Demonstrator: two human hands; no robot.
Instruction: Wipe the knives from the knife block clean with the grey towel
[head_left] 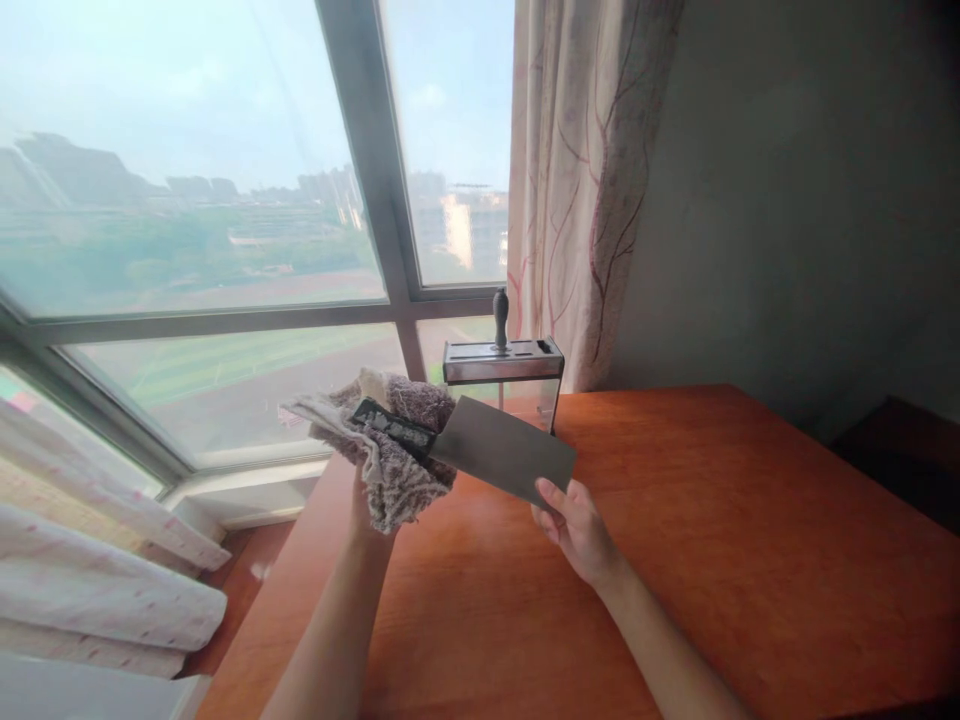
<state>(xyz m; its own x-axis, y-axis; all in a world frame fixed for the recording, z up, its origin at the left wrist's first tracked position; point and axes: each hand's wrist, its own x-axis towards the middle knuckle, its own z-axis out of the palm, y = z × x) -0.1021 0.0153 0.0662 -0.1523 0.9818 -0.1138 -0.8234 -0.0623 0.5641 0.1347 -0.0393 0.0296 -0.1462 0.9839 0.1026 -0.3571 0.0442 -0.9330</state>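
Observation:
A cleaver (510,452) is held above the table, its grey blade pointing right and slightly down. My right hand (574,525) pinches the blade near its lower right corner, thumb on the upper face. A greyish-brown rag (409,490) lies bunched over my left hand (367,505), whose fingers are hidden beneath it. The cleaver's dark handle (394,428) rests in the folds of this rag. Beyond the blade stands a knife block (504,362) with clear sides and a dark slotted top. One dark-handled tool (501,318) sticks up from the block.
The reddish-brown wooden table (720,540) spreads out below and to the right. Behind it are a large window (397,200) and a patterned curtain (585,180). More curtain fabric (105,585) hangs by the left side, past the table's edge.

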